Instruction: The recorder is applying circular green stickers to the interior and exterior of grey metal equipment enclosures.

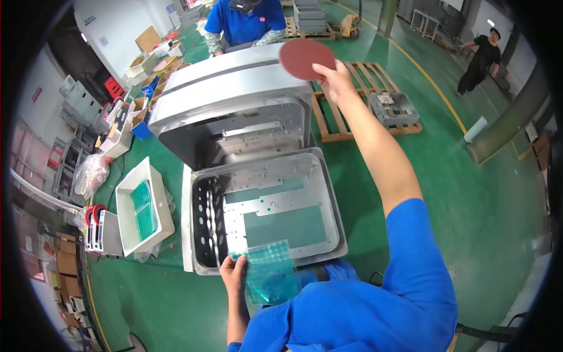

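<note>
My left hand pinches the upper left corner of a clear sheet of round green stickers, just above the near rim of an open metal housing. Inside the housing are cut-out openings and a few small green dots. Raised at the upper right, my right hand grips the edge of a flat, round, reddish-brown sanding disc between thumb and fingers. The disc is in front of the right end of a second large metal housing, which stands tilted behind the first with its hollow side towards me.
At left, a white bin holds more green sticker sheets. Wooden pallets and a grey metal casting lie at right. Across the housings stands a co-worker in blue; another person in black is at far right.
</note>
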The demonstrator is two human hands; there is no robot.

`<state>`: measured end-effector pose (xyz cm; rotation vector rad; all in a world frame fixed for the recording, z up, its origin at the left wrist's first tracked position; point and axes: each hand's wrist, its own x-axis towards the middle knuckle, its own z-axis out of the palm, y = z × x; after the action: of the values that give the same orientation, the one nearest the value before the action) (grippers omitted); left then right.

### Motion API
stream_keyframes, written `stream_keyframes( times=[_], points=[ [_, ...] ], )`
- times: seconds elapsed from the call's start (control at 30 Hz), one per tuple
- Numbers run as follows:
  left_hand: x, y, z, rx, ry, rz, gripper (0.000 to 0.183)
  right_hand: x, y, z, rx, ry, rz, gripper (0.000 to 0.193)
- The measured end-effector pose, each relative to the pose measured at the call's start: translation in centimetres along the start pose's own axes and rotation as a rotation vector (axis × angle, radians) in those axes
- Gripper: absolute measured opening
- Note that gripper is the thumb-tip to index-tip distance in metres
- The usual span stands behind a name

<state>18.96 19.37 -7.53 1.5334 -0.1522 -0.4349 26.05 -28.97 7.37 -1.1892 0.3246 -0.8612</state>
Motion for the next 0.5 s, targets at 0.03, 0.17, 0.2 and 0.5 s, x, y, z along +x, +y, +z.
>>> stream_keyframes(
  times=[0.03, 0.17, 0.2, 0.5],
  points=[
    [0.2, 0.3, -0.1, -0.035, -0.018, -0.011, 0.008, 1.1, 0.2, 1.2, -0.205, 0.087, -0.036, 0.052],
    [0.6, 2.7, -2.8, -0.014, 0.012, 0.058, 0.011, 3.2, 1.7, 4.4, -1.037, 0.218, -0.149, 0.064],
    [1.1, 4.0, -3.4, -0.002, 0.03, 0.073, 0.013, 2.5, 1.4, 5.1, -1.196, 0.206, -0.166, 0.064],
    [4.5, 5.7, -9.6, -0.047, -0.084, 0.138, 0.03, -28.3, 6.3, 20.0, -0.795, -0.855, -0.122, 0.037]
  ],
)
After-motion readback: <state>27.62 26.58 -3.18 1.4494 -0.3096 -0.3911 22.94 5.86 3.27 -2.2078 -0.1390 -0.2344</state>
